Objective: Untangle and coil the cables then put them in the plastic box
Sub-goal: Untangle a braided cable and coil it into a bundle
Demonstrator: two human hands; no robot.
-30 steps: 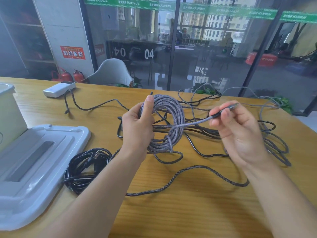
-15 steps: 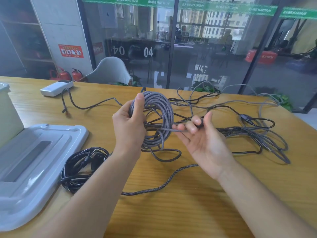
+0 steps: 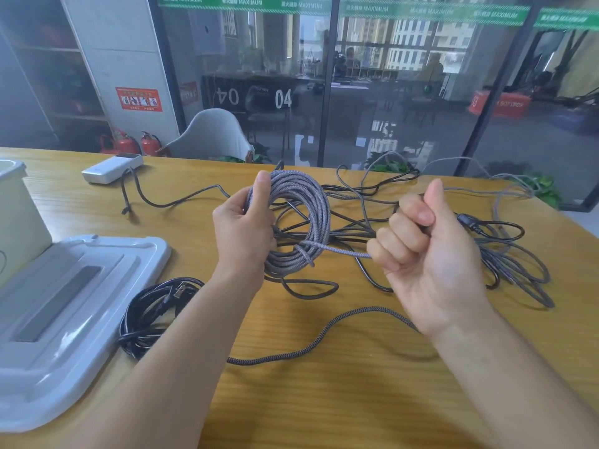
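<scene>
Center frame: left hand grips grey braided coil, right hand fingers curled round its tail, cinching the wrap. Next: tuck end, box it.

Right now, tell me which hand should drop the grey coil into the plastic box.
Left. The left hand already grips the grey coil, and the plastic box stands on its side; the right hand grips only the tail.

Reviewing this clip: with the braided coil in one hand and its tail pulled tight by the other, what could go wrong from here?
1. The right hand pulls the tail across the grey braided coil; it may cinch unevenly or slip off.
2. Loose black cables lie right behind the coil and could snag.
3. The left hand grips one side only, so loops may spill.
</scene>
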